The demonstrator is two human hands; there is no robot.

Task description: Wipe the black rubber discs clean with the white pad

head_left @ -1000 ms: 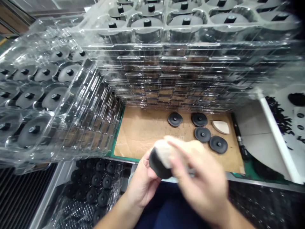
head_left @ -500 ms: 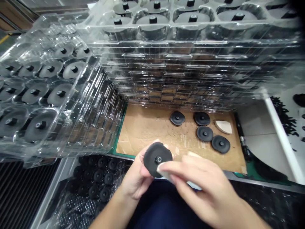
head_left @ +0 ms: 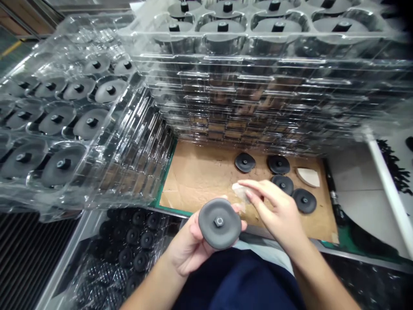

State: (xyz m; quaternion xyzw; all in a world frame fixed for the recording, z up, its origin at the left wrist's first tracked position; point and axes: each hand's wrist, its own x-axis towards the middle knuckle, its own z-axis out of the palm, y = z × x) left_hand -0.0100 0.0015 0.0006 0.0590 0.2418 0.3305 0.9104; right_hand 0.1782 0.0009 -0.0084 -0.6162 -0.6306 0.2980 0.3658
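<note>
My left hand [head_left: 190, 247] grips a black rounded disc with a short central stub [head_left: 220, 224], its stub side facing up at me. Its fingers wrap beneath and around the edge. Off to the right, my right hand [head_left: 279, 211] pinches a small white pad [head_left: 241, 192], apart from the disc and above the cardboard. Beyond that hand lie several matching black discs, among them one disc [head_left: 245, 162] standing by itself and another [head_left: 304, 200] at the right. A pale wedge-shaped piece [head_left: 308, 177] rests behind them.
Clear plastic trays [head_left: 258, 82] holding discs are stacked high behind the cardboard sheet [head_left: 193, 172]. Another tray stack [head_left: 97, 125] rises at the left. More black parts [head_left: 132, 237] sit in a lower tray at bottom left. A white edge [head_left: 387, 189] borders the right side.
My right hand has drawn away from the disc, up and to the right, with the white pad. The disc in my left hand now faces me more squarely.
</note>
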